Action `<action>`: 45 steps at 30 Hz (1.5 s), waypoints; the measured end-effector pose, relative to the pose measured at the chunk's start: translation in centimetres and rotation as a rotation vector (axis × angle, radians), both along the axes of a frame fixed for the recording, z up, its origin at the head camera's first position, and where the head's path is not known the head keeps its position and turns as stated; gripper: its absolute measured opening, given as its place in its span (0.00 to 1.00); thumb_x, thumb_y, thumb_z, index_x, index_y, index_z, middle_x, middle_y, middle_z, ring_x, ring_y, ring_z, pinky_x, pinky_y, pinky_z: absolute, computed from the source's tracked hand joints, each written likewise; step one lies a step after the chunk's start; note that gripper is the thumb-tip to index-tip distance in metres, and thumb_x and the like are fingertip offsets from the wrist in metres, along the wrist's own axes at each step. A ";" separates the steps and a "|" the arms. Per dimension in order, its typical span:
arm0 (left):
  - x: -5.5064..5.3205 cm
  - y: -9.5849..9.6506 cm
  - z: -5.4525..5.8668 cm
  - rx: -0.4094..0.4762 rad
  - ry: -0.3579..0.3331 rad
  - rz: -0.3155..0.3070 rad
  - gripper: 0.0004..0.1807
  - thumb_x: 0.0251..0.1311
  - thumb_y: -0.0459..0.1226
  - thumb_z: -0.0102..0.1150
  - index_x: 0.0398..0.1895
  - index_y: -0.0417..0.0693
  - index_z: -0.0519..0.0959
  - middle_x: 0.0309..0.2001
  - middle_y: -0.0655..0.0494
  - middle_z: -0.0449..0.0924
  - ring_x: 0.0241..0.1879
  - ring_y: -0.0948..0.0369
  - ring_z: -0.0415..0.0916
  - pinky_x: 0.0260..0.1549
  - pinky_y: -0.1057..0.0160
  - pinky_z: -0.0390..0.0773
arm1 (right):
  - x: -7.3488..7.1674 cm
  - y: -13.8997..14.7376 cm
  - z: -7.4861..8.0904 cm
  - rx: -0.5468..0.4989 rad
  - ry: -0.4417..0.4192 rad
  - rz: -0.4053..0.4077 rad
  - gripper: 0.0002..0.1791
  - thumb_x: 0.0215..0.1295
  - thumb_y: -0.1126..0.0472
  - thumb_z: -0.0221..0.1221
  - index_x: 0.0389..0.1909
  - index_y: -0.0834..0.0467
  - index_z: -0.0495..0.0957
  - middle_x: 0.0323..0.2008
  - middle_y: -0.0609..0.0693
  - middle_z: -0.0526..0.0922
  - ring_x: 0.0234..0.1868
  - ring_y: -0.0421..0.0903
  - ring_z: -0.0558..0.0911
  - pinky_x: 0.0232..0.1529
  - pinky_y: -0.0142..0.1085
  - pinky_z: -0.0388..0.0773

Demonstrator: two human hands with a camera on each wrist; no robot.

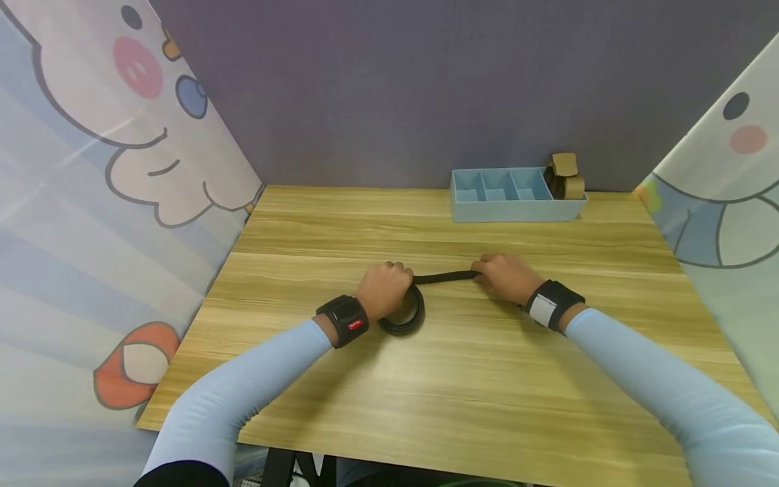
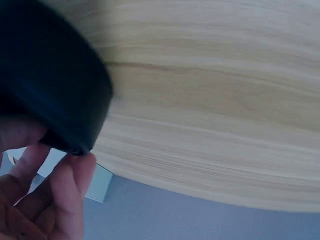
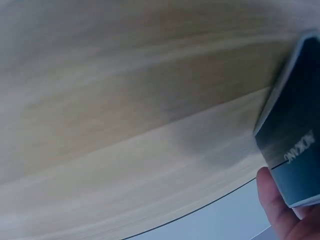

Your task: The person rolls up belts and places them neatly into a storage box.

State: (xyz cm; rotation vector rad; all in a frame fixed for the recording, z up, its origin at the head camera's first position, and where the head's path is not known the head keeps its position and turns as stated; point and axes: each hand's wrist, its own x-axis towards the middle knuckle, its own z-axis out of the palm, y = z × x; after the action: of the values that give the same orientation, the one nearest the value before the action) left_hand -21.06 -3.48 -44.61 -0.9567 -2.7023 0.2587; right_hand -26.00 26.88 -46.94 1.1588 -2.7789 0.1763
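Observation:
A black belt (image 1: 447, 277) runs between the two hands over the wooden table, partly wound into a round coil (image 1: 420, 314). My left hand (image 1: 385, 289) holds the coil from its left side. In the left wrist view, the fingertips (image 2: 75, 172) pinch the lower edge of the dark coiled band (image 2: 65, 90). Off to the right, my right hand (image 1: 506, 277) grips the belt's outstretched end. Pale lettering marks that flat end (image 3: 295, 165) in the right wrist view, where a finger (image 3: 272, 195) lies against it. Other fingers there are hidden behind it.
At the back right of the table (image 1: 365, 392) stands a light blue divided box (image 1: 514, 212). Brown rolled pieces (image 1: 566, 177) sit in its right end. A grey wall (image 1: 365, 95) rises behind, and cartoon-printed sheets (image 1: 55, 270) flank both sides.

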 end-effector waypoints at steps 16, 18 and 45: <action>-2.1 -0.5 1.0 0.209 -0.292 0.149 0.10 0.60 0.32 0.69 0.24 0.46 0.77 0.20 0.58 0.74 0.20 0.63 0.67 0.15 0.64 0.71 | 0.8 2.3 0.9 -0.038 -0.033 -0.017 0.06 0.66 0.62 0.69 0.42 0.57 0.87 0.34 0.53 0.86 0.33 0.52 0.86 0.33 0.47 0.85; -2.4 -0.5 0.6 0.226 -0.310 0.132 0.06 0.60 0.32 0.70 0.32 0.45 0.79 0.25 0.56 0.81 0.22 0.62 0.73 0.19 0.63 0.76 | 1.1 2.2 0.9 -0.056 -0.059 -0.021 0.07 0.66 0.62 0.69 0.43 0.58 0.87 0.34 0.53 0.85 0.33 0.51 0.86 0.33 0.47 0.84; -3.6 2.3 -1.7 0.566 -0.595 0.404 0.13 0.60 0.38 0.67 0.28 0.51 0.69 0.22 0.58 0.67 0.21 0.63 0.64 0.18 0.67 0.61 | 1.2 -2.3 0.8 -0.176 -0.143 -0.221 0.29 0.61 0.30 0.65 0.26 0.53 0.83 0.17 0.46 0.80 0.15 0.41 0.72 0.18 0.35 0.68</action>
State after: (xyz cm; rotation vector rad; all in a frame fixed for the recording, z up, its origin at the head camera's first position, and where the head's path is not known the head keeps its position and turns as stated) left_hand -24.62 -1.16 -46.27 -0.3427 -3.1775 -0.8048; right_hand -24.80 24.55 -46.15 0.8221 -2.9163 0.4865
